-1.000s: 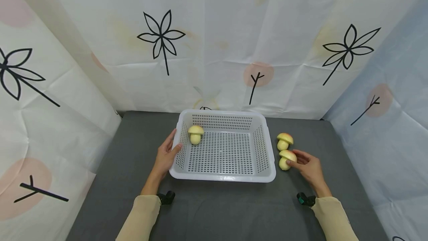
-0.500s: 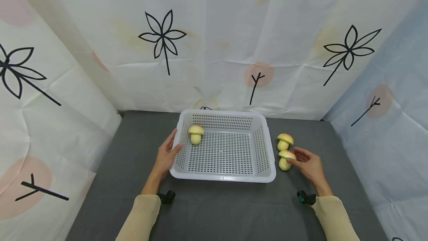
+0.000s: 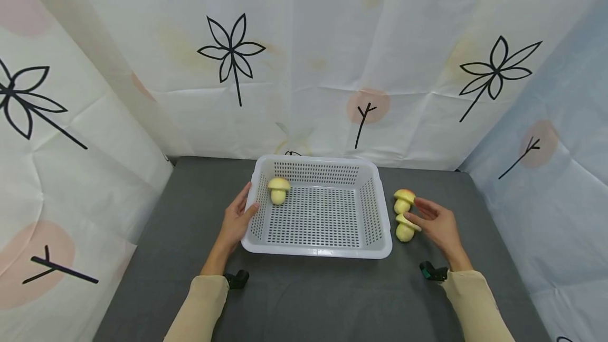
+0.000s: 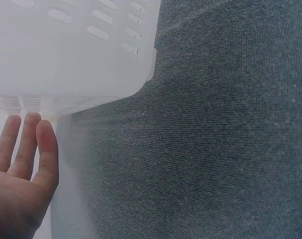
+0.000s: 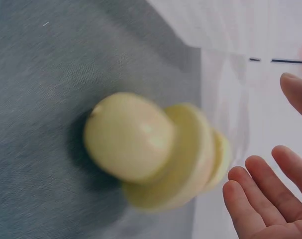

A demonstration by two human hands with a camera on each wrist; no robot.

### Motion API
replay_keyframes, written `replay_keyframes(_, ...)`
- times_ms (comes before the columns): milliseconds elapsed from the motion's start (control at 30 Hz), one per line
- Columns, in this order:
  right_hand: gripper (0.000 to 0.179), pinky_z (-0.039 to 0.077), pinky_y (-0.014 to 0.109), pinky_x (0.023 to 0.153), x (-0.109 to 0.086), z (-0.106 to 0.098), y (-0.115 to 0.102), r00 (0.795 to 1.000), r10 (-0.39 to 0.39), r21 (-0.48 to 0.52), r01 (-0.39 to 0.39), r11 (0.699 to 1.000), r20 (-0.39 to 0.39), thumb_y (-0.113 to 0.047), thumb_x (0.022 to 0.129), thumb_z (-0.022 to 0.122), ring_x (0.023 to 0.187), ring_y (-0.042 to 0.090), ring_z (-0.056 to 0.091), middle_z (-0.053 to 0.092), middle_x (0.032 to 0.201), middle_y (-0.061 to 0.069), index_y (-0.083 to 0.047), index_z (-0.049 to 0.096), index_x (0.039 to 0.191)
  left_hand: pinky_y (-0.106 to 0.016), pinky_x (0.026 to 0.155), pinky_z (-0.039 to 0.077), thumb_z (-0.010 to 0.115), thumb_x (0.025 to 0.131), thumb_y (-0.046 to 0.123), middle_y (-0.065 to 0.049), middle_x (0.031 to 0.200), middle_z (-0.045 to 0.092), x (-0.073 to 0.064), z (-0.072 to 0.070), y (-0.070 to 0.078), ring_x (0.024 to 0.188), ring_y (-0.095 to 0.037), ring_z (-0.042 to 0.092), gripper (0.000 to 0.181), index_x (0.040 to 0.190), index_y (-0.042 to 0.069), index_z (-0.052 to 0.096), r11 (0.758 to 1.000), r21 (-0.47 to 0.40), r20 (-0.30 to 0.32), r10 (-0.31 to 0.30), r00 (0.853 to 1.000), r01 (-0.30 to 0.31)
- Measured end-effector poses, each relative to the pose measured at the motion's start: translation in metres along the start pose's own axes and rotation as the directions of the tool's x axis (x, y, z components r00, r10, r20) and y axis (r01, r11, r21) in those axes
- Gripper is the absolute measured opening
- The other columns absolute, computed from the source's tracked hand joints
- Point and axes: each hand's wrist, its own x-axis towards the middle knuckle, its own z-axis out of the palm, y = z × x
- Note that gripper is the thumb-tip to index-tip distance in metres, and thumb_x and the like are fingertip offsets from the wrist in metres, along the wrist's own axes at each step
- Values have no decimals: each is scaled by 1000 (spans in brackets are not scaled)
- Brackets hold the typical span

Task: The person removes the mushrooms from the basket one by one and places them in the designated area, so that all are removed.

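Observation:
My left hand (image 3: pixel 234 224) holds the left side of a white perforated plastic basket (image 3: pixel 315 250), thumb over the rim and fingers along the outside. In the left wrist view, several fingers (image 4: pixel 47 144) lie against the basket wall (image 4: pixel 66 59). One toy mushroom (image 3: pixel 278 197) stands inside the basket at the left. To its right, outside, a near mushroom (image 3: pixel 405 233) and a far mushroom (image 3: pixel 401 206) lie close together on the table. Over these two is my right hand (image 3: pixel 442 228). The right wrist view shows its fingers (image 5: pixel 260 199) spread, apart from the near mushroom (image 5: pixel 128 137).
A dark grey cloth (image 3: pixel 328 300) covers the table. White curtains (image 3: pixel 304 67) with printed leaves and circles enclose the back and both sides; the basket's far rim is close to the back one. Dark wrist cameras (image 3: pixel 236 280) sit on both wrists.
My right hand has let go of the near mushroom and moved slightly up and away toward the far one. That mushroom shows more of its cap. The left hand and basket stay put.

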Motion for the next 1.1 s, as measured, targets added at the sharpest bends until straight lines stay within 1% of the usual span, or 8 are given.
replay_keyframes(200,73,46,47,102,3,-1,-21,998,-48,14,48,999,33,-30,91,79,136,43,48,49,148,26,4,48,148,-59,103,43,59,105,17,-14,157,42,2,0,-2,136,-35,49,67,162,27,26,1000,5,0,4,1000,-4)
replay_keyframes(333,73,48,35,101,8,-1,-34,995,-88,10,88,996,42,-34,91,79,136,42,47,50,148,24,2,49,147,-59,103,43,60,105,17,-13,157,42,3,0,-3,137,-34,49,67,162,27,27,1000,11,-3,8,1000,-8)
replay_keyframes(400,73,48,31,101,11,-1,-40,993,-105,17,104,994,49,-34,92,79,137,41,47,50,148,23,2,49,148,-59,103,43,60,105,17,-13,157,42,3,0,-4,137,-34,49,67,162,27,27,1000,14,-7,8,1000,-8)
replay_keyframes(467,73,47,34,103,15,0,-47,991,-117,29,116,993,57,-33,92,79,138,40,46,49,149,22,1,49,148,-59,103,43,60,105,16,-13,157,42,3,0,-4,137,-34,49,67,162,27,27,1000,13,-8,8,1000,-8)
replay_keyframes(633,73,43,47,106,23,7,-66,988,-140,55,136,989,67,-32,92,79,139,39,45,48,150,22,1,47,149,-59,102,44,59,105,16,-14,156,43,3,0,-4,136,-35,50,67,162,27,27,1000,9,-4,7,1000,-7)
replay_keyframes(867,67,40,46,110,33,23,-88,983,-162,131,149,980,91,-23,92,78,140,37,44,49,149,22,4,49,147,-60,102,43,58,105,16,-16,156,42,2,0,-3,136,-36,50,68,163,24,24,1000,-7,8,9,1000,-9)
replay_keyframes(967,66,38,48,112,37,33,-96,977,-183,169,163,972,110,-20,92,78,141,38,43,48,150,22,4,49,146,-61,102,43,59,105,16,-17,156,43,1,0,-3,136,-37,50,68,163,25,25,1000,-11,8,9,1000,-9)
replay_keyframes(1100,63,37,50,112,41,49,-103,967,-213,204,182,962,138,-16,93,77,139,40,45,49,149,23,4,51,145,-60,102,44,59,105,16,-17,155,44,1,0,-2,135,-36,51,68,163,25,26,1000,-1,-2,7,1000,-7)
